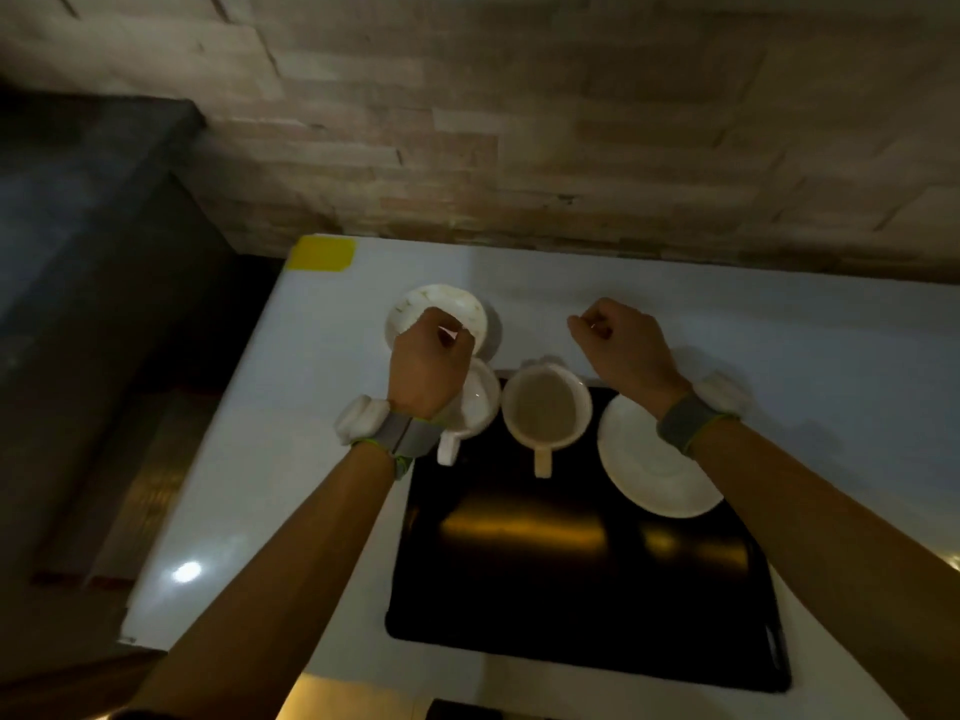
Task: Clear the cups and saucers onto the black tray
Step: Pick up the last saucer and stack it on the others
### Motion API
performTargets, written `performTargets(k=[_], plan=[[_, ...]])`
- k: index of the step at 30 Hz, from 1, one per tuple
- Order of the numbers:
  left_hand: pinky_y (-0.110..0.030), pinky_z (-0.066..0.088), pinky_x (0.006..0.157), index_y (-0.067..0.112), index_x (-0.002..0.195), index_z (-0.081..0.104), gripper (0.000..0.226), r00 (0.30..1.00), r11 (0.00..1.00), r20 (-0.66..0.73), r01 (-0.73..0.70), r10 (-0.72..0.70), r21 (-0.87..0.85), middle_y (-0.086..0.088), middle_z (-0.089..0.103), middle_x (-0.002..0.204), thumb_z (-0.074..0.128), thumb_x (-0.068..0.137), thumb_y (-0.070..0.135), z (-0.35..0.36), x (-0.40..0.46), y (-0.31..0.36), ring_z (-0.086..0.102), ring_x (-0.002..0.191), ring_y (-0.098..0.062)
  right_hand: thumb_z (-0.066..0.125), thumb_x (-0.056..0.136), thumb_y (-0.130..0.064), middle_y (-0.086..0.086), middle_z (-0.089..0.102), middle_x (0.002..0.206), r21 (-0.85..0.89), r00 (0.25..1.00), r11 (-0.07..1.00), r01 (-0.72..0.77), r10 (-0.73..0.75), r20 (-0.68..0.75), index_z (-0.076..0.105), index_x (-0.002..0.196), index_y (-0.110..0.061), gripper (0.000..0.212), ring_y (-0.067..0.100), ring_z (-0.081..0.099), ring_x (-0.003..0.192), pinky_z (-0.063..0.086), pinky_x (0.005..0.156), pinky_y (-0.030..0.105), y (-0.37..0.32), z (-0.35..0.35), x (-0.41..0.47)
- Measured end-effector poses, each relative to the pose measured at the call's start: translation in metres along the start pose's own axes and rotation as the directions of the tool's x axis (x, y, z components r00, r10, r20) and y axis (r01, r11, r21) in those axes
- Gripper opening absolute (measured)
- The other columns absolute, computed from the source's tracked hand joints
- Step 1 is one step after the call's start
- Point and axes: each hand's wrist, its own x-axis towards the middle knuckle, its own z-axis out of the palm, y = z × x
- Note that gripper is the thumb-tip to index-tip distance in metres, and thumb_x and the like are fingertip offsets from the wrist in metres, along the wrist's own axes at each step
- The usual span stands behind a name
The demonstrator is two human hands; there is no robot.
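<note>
A black tray [571, 589] lies on the white table. At its far edge stand two white cups: the left cup [480, 402] is partly under my left wrist, and the middle cup [545, 410] has its handle pointing toward me. A clean white saucer [649, 470] rests on the tray's right side, overhanging the edge. A stained saucer [434, 306] sits on the table beyond the tray's far left corner. My left hand [428, 363] is over its near rim with the fingers curled onto it. My right hand [621, 340] hovers beyond the tray as a closed fist holding nothing.
The white table [779, 345] butts against a stone-brick wall at the back. A yellow tag [322, 253] marks its far left corner. The table's left edge drops to a dark floor and a grey block [78, 210].
</note>
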Motion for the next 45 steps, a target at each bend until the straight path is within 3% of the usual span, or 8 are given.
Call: performTargets(k=[9, 17, 23, 27, 31, 36, 40, 45], plan=[[-0.038, 0.047, 0.091, 0.013, 0.139, 0.048, 0.051, 1.0, 0.997, 0.011, 0.018, -0.019, 0.081, -0.024, 0.055, 0.125, 0.06, 0.091, 0.02, -0.024, 0.057, -0.057, 0.06, 0.109, -0.038, 0.055, 0.09, -0.054, 0.009, 0.071, 0.078, 0.013, 0.987, 0.999, -0.038, 0.035, 0.155, 0.049, 0.131, -0.023, 0.051, 0.027, 0.066, 0.083, 0.053, 0.078, 0.04, -0.023, 0.07, 0.05], [-0.036, 0.044, 0.102, 0.015, 0.149, 0.036, 0.062, 0.979, 0.982, 0.108, 0.162, -0.172, 0.095, -0.02, 0.051, 0.137, 0.059, 0.091, 0.014, -0.02, 0.096, -0.086, 0.055, 0.124, -0.033, 0.059, 0.09, -0.048, 0.018, 0.06, 0.132, -0.065, 0.923, 0.987, -0.144, 0.158, 0.35, 0.027, 0.15, -0.025, 0.072, 0.037, 0.06, 0.114, 0.05, 0.096, 0.05, -0.02, 0.116, 0.078], [-0.045, 0.049, 0.103, 0.017, 0.148, 0.041, 0.057, 0.96, 0.976, 0.177, 0.205, -0.216, 0.077, -0.016, 0.061, 0.131, 0.05, 0.093, 0.009, -0.014, 0.107, -0.097, 0.06, 0.119, -0.035, 0.063, 0.09, -0.022, 0.007, 0.067, 0.109, 0.012, 0.906, 0.982, -0.187, 0.168, 0.388, 0.044, 0.14, -0.028, 0.054, 0.02, 0.071, 0.07, 0.061, 0.056, 0.034, -0.019, 0.125, 0.085], [-0.047, 0.054, 0.098, 0.018, 0.146, 0.047, 0.057, 0.961, 0.974, 0.163, 0.223, -0.225, 0.032, -0.014, 0.065, 0.128, 0.05, 0.09, 0.006, -0.01, 0.11, -0.1, 0.066, 0.11, -0.036, 0.06, 0.086, -0.018, -0.002, 0.065, 0.077, -0.027, 0.911, 0.98, -0.195, 0.192, 0.365, 0.048, 0.131, -0.027, 0.047, 0.004, 0.06, 0.04, 0.038, 0.03, 0.015, -0.022, 0.13, 0.087], [-0.046, 0.056, 0.095, 0.017, 0.141, 0.054, 0.057, 0.952, 0.963, 0.159, 0.268, -0.261, -0.027, -0.016, 0.07, 0.118, 0.05, 0.086, 0.003, -0.012, 0.112, -0.099, 0.07, 0.103, -0.037, 0.058, 0.085, -0.011, 0.011, 0.066, 0.094, 0.007, 0.913, 0.975, -0.22, 0.204, 0.353, 0.049, 0.128, -0.019, 0.045, 0.016, 0.063, 0.055, 0.04, 0.032, 0.014, -0.022, 0.132, 0.088], [-0.034, 0.061, 0.08, 0.018, 0.135, 0.059, 0.059, 0.965, 0.968, 0.134, 0.239, -0.227, -0.079, -0.012, 0.075, 0.087, 0.049, 0.08, 0.003, -0.017, 0.114, -0.083, 0.073, 0.068, -0.025, 0.059, 0.085, -0.011, 0.017, 0.063, 0.116, 0.075, 0.926, 0.969, -0.237, 0.201, 0.32, 0.048, 0.13, -0.018, 0.047, 0.036, 0.066, 0.095, 0.059, 0.077, 0.049, -0.026, 0.118, 0.091], [-0.034, 0.061, 0.076, 0.015, 0.139, 0.055, 0.058, 0.978, 0.975, 0.108, 0.192, -0.18, -0.109, -0.014, 0.072, 0.082, 0.049, 0.082, 0.004, -0.017, 0.11, -0.063, 0.068, 0.06, -0.022, 0.06, 0.085, -0.01, 0.015, 0.065, 0.103, 0.143, 0.948, 0.963, -0.229, 0.188, 0.257, 0.048, 0.129, -0.018, 0.046, 0.028, 0.068, 0.078, 0.055, 0.054, 0.031, -0.027, 0.098, 0.089], [-0.047, 0.059, 0.089, 0.014, 0.14, 0.055, 0.058, 0.991, 0.988, 0.103, 0.1, -0.088, -0.116, -0.022, 0.076, 0.094, 0.049, 0.083, 0.004, -0.006, 0.088, -0.026, 0.073, 0.088, -0.035, 0.059, 0.085, -0.01, 0.002, 0.066, 0.08, 0.206, 0.969, 0.957, -0.203, 0.166, 0.184, 0.048, 0.125, -0.02, 0.043, 0.019, 0.069, 0.065, 0.058, 0.059, 0.034, -0.01, 0.062, 0.069]])
